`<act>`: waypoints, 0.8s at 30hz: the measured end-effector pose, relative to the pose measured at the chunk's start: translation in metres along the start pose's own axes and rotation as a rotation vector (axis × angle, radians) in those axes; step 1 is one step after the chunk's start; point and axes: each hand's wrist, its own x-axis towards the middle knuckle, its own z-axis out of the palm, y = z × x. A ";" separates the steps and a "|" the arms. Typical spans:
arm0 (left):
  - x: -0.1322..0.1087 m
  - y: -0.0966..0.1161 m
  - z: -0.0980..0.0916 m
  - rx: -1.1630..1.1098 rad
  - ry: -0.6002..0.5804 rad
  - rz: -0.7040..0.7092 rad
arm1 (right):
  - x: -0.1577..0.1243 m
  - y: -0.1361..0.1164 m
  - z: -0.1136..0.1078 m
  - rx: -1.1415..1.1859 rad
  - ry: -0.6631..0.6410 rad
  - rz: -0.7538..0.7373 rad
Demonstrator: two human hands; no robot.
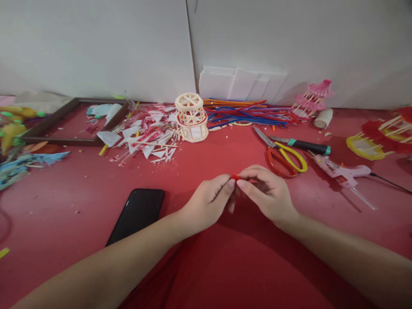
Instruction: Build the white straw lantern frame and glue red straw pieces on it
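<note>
Over the middle of the red table (257, 274) my left hand (206, 201) and my right hand (273, 197) meet at their fingertips. Both pinch a small red piece (235, 177); its kind is too small and covered to make out. Scissors (281, 156) with one red and one yellow handle lie just beyond my right hand. A black phone (137, 214) lies left of my left hand, partly behind the forearm. Farther back stands a round cage-like frame of pale sticks (192, 118) with a red band around it.
Behind lie a pile of paper and stick scraps (148, 139) and coloured pipe cleaners (247, 113). To the right are a utility knife (309, 146), a corded glue gun (344, 171) and a pink tiered model (312, 101). A brown picture frame (64, 140) lies back left.
</note>
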 end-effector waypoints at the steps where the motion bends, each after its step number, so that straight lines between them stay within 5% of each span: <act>1: 0.000 0.000 0.000 0.027 -0.008 0.012 | 0.000 0.000 0.000 0.006 -0.006 -0.001; 24: -0.001 0.001 0.002 -0.096 -0.051 -0.056 | 0.003 0.000 -0.001 0.084 -0.018 -0.002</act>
